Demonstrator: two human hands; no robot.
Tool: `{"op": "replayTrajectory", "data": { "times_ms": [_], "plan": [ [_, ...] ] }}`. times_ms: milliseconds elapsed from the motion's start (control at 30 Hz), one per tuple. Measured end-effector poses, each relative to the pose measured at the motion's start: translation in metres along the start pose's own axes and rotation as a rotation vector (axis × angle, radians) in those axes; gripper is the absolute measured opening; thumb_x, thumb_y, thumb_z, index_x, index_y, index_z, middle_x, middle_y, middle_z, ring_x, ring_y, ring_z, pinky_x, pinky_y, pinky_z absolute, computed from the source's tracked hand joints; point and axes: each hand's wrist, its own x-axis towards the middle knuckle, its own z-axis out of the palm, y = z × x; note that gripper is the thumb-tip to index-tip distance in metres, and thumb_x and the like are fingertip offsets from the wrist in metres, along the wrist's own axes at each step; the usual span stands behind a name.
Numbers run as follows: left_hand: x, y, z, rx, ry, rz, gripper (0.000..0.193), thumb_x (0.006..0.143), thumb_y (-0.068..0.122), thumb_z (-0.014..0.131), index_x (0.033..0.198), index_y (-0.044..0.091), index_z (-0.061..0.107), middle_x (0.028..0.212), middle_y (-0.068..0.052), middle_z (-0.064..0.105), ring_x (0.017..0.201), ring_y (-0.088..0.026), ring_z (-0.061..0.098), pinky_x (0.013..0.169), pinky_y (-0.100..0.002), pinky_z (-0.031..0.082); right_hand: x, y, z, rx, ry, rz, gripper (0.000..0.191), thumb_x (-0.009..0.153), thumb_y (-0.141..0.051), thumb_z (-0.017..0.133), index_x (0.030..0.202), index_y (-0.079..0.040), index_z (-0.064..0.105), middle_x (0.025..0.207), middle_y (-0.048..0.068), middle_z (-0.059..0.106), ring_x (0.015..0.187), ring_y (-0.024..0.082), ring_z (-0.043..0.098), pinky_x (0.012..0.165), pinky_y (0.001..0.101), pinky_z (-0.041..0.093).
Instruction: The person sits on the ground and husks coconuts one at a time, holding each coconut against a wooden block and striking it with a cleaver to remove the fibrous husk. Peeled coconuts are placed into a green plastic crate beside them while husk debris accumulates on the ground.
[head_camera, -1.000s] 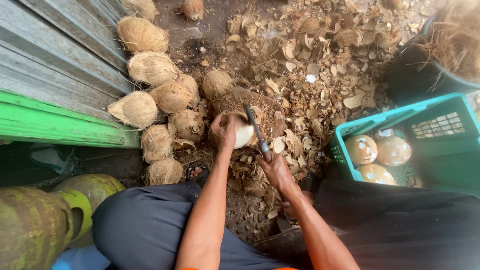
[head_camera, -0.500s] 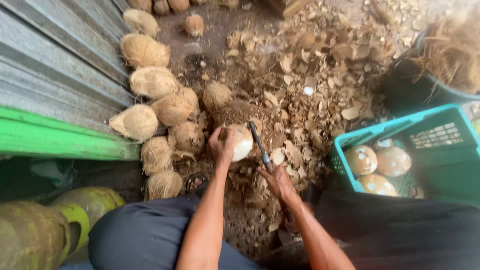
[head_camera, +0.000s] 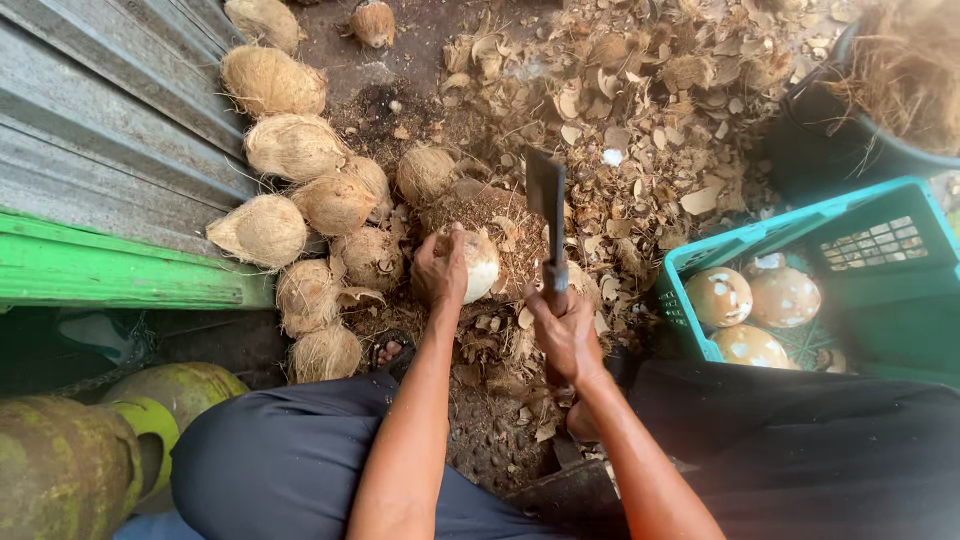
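Two gas cylinders occupy the lower left of the frame. Above them, a row of husked coconuts lies along a metal wall. At centre, the left hand has its fingers clenched on a pale coconut resting on a husk mound. Just right of it, the right hand has its fingers clenched around the handle of a cleaver, blade upright. At right, a green crate contains peeled coconuts.

Outdoor coconut-husking yard: husk litter, piled coconuts, dirt ground.
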Motion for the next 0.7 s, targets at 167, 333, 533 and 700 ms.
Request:
{"op": "replayTrajectory", "data": {
  "times_ms": [167,333,533,700],
  "plan": [
    [0.002,0.001,0.002,-0.026,-0.062,-0.052,0.048,0.089,0.062,0.056,0.111,0.021,0.065,0.11,-0.007,0.066,0.082,-0.021,0.066,0.062,-0.037,0.052,0.002,0.01,0.023,-0.162,-0.128,0.133,0.043,0.099,-0.037,0.064,0.067,-0.019,0.041,0.054,-0.004,0.044,0.042,0.011,0.037,0.036,0.0294,0.037],
    [0.004,-0.01,0.009,-0.005,-0.017,-0.005,0.048,0.088,0.061,0.058,0.101,0.017,0.07,0.108,-0.006,0.067,0.086,-0.022,0.063,0.07,-0.04,0.049,0.0,0.027,0.016,-0.161,0.061,-0.016,0.043,0.098,-0.039,0.063,0.065,-0.018,0.049,0.052,-0.002,0.047,0.04,0.01,0.04,0.035,0.0281,0.036],
    [0.015,-0.022,0.028,-0.312,0.025,0.084,0.042,0.09,0.055,0.062,0.093,0.014,0.068,0.089,-0.005,0.068,0.079,-0.022,0.062,0.071,-0.042,0.049,0.019,0.059,0.03,-0.253,-0.176,0.307,0.028,0.097,-0.032,0.061,0.076,-0.014,0.054,0.058,0.0,0.049,0.041,0.012,0.04,0.037,0.0303,0.039],
    [0.012,-0.025,0.032,-0.406,0.085,0.285,0.042,0.093,0.052,0.063,0.078,0.012,0.062,0.074,-0.002,0.067,0.067,-0.018,0.059,0.067,-0.035,0.047,0.017,0.048,0.016,-0.246,-0.184,0.319,0.031,0.1,-0.038,0.062,0.083,-0.013,0.054,0.06,-0.002,0.045,0.044,0.01,0.038,0.039,0.0288,0.038]
  ]
}}
